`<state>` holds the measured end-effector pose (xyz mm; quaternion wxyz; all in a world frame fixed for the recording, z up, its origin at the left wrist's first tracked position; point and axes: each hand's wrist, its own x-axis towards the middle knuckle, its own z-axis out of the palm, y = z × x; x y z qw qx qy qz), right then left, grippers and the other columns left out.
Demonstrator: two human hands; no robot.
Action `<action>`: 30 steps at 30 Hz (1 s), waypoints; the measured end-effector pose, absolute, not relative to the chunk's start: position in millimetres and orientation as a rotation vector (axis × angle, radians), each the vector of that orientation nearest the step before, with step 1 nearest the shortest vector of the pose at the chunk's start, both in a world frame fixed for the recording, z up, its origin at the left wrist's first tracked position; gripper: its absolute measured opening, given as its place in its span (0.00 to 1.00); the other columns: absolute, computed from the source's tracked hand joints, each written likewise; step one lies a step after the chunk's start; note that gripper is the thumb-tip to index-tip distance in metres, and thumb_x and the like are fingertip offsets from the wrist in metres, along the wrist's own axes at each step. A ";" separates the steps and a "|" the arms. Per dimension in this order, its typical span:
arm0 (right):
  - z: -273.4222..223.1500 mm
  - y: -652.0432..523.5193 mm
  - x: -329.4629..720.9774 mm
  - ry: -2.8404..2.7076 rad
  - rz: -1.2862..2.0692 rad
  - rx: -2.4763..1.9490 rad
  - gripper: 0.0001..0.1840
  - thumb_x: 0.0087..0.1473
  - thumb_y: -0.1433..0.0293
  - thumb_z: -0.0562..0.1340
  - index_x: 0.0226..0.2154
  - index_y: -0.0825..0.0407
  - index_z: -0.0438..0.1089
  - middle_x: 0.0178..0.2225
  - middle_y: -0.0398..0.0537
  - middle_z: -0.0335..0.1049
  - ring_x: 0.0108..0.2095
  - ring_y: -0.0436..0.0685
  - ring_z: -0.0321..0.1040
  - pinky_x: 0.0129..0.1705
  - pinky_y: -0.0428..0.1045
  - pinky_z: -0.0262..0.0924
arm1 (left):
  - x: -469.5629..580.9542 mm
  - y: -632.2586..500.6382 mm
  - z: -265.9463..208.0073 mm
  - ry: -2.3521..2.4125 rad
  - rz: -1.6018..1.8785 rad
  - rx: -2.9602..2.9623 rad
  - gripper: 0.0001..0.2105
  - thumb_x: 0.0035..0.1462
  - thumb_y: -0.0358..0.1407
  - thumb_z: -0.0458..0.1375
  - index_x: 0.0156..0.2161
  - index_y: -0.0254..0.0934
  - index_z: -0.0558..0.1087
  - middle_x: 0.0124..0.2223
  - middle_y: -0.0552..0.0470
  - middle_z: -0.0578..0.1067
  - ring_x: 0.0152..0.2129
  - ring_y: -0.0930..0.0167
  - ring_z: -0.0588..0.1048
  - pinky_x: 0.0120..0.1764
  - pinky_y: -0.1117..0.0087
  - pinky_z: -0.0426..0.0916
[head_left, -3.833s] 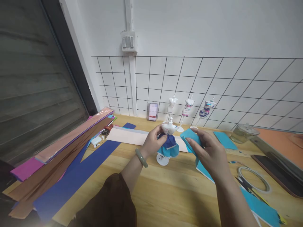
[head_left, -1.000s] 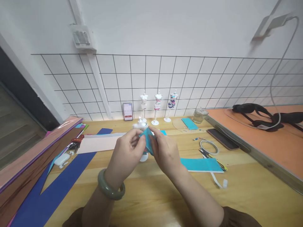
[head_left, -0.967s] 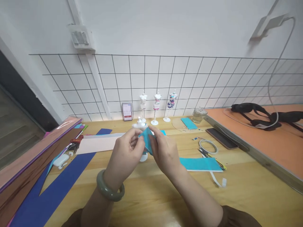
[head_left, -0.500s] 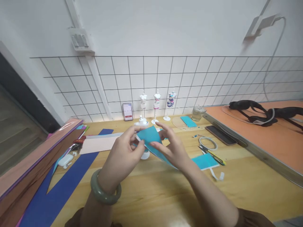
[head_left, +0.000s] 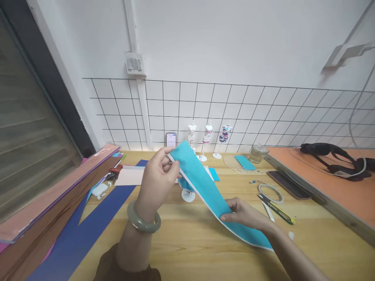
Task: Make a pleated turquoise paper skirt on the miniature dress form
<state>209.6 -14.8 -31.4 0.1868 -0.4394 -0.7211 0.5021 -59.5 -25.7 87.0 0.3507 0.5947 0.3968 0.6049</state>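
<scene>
A long turquoise strip of crepe paper (head_left: 202, 175) with a white lower edge slants from upper left to lower right above the wooden table. My left hand (head_left: 161, 175), wearing a bangle, pinches its upper left end. Farther along, my right hand (head_left: 243, 214) grips the same strip between thumb and fingers. Behind the strip stands a small mannequin on a round white base (head_left: 188, 195), its body mostly hidden, with turquoise material on it. Three more little dress forms, one of them patterned (head_left: 225, 134), stand by the wall.
To the right lie a tape roll (head_left: 271, 193), a yellow cutter (head_left: 283, 214), a dark phone (head_left: 288, 185) and a glass jar (head_left: 258, 153). On the left are paper sheets (head_left: 73, 183), a blue strip (head_left: 99, 214) and an earphone case (head_left: 99, 190). A phone (head_left: 171, 139) leans upright behind.
My right hand has slid down and right along the strip, which is now stretched out between both hands. My left hand keeps its pinch. The camera view has turned left.
</scene>
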 end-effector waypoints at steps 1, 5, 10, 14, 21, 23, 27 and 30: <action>-31.4 -15.2 214.2 -2.012 1.411 -1.263 0.22 0.44 0.51 0.65 0.22 0.54 0.68 0.22 0.40 0.63 0.25 0.50 0.59 0.30 0.47 0.55 | -60.6 -24.9 87.6 1.037 1.577 1.537 0.10 0.53 0.31 0.57 0.42 0.37 0.69 0.26 0.58 0.73 0.23 0.76 0.75 0.27 0.76 0.74; -20.8 -14.7 236.5 -1.958 1.338 -1.369 0.20 0.45 0.51 0.64 0.25 0.53 0.67 0.24 0.41 0.64 0.27 0.51 0.60 0.30 0.46 0.55 | -63.7 -20.9 88.8 1.058 1.594 1.526 0.10 0.53 0.31 0.58 0.42 0.36 0.70 0.25 0.58 0.74 0.21 0.75 0.75 0.28 0.76 0.74; -0.4 -14.2 264.2 -1.940 1.323 -1.447 0.18 0.44 0.55 0.66 0.29 0.53 0.70 0.27 0.43 0.67 0.28 0.52 0.63 0.30 0.46 0.58 | -69.4 -14.0 87.0 1.047 1.592 1.477 0.14 0.53 0.35 0.59 0.46 0.34 0.68 0.30 0.54 0.77 0.24 0.73 0.77 0.31 0.72 0.76; 9.9 -12.4 288.2 -1.915 1.301 -1.493 0.18 0.45 0.54 0.66 0.30 0.52 0.70 0.26 0.42 0.66 0.26 0.51 0.62 0.27 0.46 0.58 | -72.9 -9.9 85.4 1.066 1.570 1.466 0.16 0.53 0.37 0.60 0.47 0.34 0.68 0.33 0.52 0.77 0.27 0.71 0.78 0.35 0.68 0.76; 23.8 -11.0 330.3 -1.859 1.116 -1.593 0.23 0.41 0.50 0.67 0.27 0.53 0.71 0.25 0.41 0.62 0.25 0.49 0.57 0.27 0.46 0.54 | -75.1 -7.0 83.5 1.148 1.546 1.493 0.17 0.51 0.38 0.62 0.46 0.35 0.70 0.35 0.51 0.78 0.29 0.69 0.79 0.39 0.65 0.75; 23.2 -10.3 339.9 -1.845 1.075 -1.630 0.25 0.40 0.48 0.67 0.27 0.54 0.71 0.25 0.42 0.62 0.25 0.49 0.56 0.27 0.46 0.53 | -74.8 -7.6 83.8 1.143 1.472 1.532 0.16 0.51 0.38 0.62 0.45 0.34 0.70 0.35 0.50 0.78 0.29 0.69 0.79 0.38 0.66 0.76; 8.3 -3.6 355.5 -1.823 0.990 -1.746 0.28 0.40 0.44 0.64 0.25 0.54 0.70 0.23 0.42 0.62 0.23 0.49 0.55 0.25 0.47 0.51 | -69.2 -9.4 83.3 1.063 1.171 1.629 0.16 0.52 0.37 0.60 0.46 0.35 0.71 0.38 0.49 0.79 0.30 0.69 0.78 0.36 0.67 0.75; -8.0 3.2 363.3 -1.815 0.885 -1.843 0.28 0.37 0.44 0.64 0.23 0.53 0.69 0.20 0.41 0.62 0.21 0.50 0.55 0.24 0.48 0.50 | -60.0 -9.3 78.9 1.059 0.949 1.699 0.11 0.53 0.36 0.57 0.41 0.35 0.73 0.36 0.50 0.79 0.31 0.68 0.78 0.33 0.69 0.73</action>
